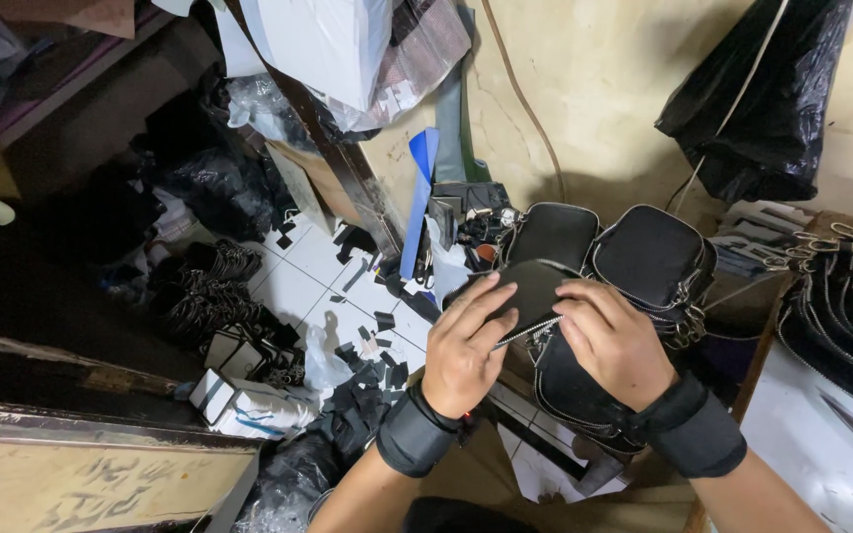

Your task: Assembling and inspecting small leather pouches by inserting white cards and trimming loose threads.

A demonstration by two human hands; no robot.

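Observation:
My left hand (464, 347) and my right hand (612, 341) both grip a small black zippered pouch (530, 288) in the middle of the view. The left fingers press on its flap beside the silver zipper line. The right fingers pinch the top edge next to the zipper. Both wrists wear black wrist bands. Under the hands lies another black pouch (575, 390) with a zipper round its edge.
Two finished black pouches (649, 255) stand against the wall behind. More black bags with zippers (846, 311) pile at the right. A black plastic sack (762, 94) hangs above. Black scraps (372, 380), small boxes (239, 400) and strap bundles (204, 296) litter the tiled floor at left.

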